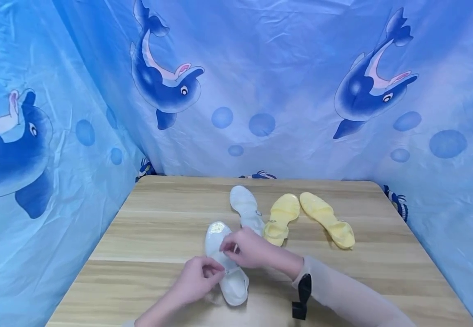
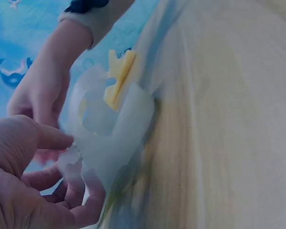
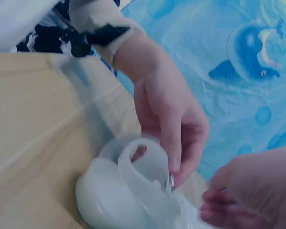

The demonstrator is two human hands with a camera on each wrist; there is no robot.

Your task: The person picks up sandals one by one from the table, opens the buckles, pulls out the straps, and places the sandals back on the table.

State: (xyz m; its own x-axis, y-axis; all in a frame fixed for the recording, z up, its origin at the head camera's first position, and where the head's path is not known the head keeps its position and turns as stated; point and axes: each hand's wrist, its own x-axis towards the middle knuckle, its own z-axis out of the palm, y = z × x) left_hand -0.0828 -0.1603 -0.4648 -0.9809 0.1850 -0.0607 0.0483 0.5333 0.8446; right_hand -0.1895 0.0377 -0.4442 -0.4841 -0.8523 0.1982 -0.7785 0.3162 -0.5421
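Observation:
A white sandal (image 1: 234, 286) lies on the table, toe pointing away, with its ankle strap (image 2: 109, 129) standing up in a loop. My left hand (image 1: 198, 278) pinches the strap at the small metal buckle (image 3: 170, 182) between thumb and fingers. Over the middle of the same sandal is my right hand (image 1: 246, 247), its fingers curled close to the strap. Blur hides whether its fingertips hold the strap end. A second white sandal (image 1: 244, 202) lies just beyond, partly covered by the right hand.
To the right lie two yellow sandals, one (image 1: 284, 209) close to the second white sandal and another (image 1: 326, 218) farther right. All rest on a wooden table (image 1: 150, 227). Blue curtains with dolphins (image 1: 236, 68) hang behind and at the sides.

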